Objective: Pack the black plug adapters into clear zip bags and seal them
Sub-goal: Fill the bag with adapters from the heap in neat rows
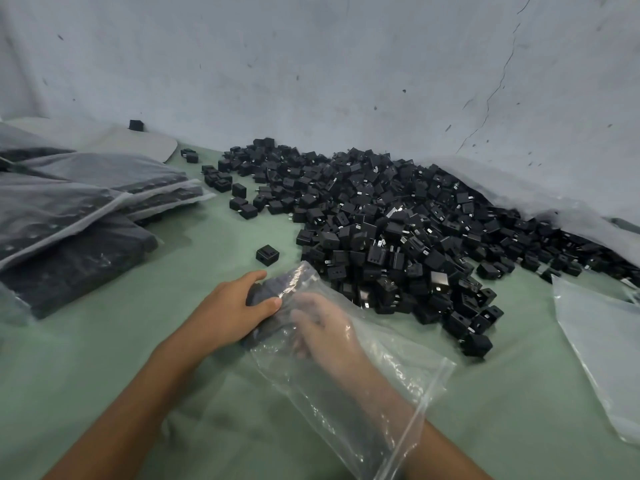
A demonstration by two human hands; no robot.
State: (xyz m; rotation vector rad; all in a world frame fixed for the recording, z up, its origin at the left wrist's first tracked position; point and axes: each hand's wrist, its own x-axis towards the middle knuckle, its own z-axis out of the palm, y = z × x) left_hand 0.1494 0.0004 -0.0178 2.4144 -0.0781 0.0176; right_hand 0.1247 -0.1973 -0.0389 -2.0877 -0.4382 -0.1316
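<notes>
A large heap of black plug adapters point(391, 233) lies on the green table point(104, 358) against the wall. A clear zip bag point(363, 386) lies in front of me with its mouth toward me. My right hand point(322, 327) is deep inside the bag, seen through the plastic, its fingers among a few dark adapters point(266, 296) at the closed far end. My left hand point(239, 306) grips that far end from outside, thumb pressed on the bag over the adapters. Whether my right hand holds an adapter is blurred by the plastic.
Filled, sealed bags point(79, 216) are stacked at the left. A single adapter point(267, 254) lies loose just beyond my left hand. More clear bags point(602, 351) lie at the right edge. A big plastic sack point(540, 199) spills the heap from the right.
</notes>
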